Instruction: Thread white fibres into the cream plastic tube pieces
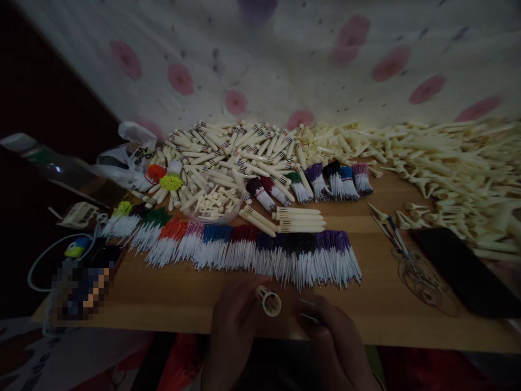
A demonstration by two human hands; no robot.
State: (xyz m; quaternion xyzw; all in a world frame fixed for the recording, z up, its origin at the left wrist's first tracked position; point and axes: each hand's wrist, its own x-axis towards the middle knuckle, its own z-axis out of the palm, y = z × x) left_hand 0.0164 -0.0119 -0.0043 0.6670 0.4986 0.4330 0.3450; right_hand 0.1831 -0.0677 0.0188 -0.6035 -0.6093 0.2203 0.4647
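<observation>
My left hand [236, 320] is closed round a cream plastic tube [271, 303], whose open, notched end faces me. To its right, my right hand [331, 331] is closed on thin pale refills [308, 309]; how many is too dark to tell. The two hands are apart at the table's front edge. Beyond them lies a row of white refills with coloured ends, among them red ones [243, 247], blue ones [215, 244] and purple ones [337, 258]. Several cream pen barrels [301, 220] lie just behind the row.
A heap of cream barrels [228, 144] and cone parts [456, 163] spans the back of the wooden table [382, 309]. A clear bag [215, 203] holds small parts. A black phone [464, 271] and rubber bands [423, 279] lie right; a bottle [61, 168] stands tilted left.
</observation>
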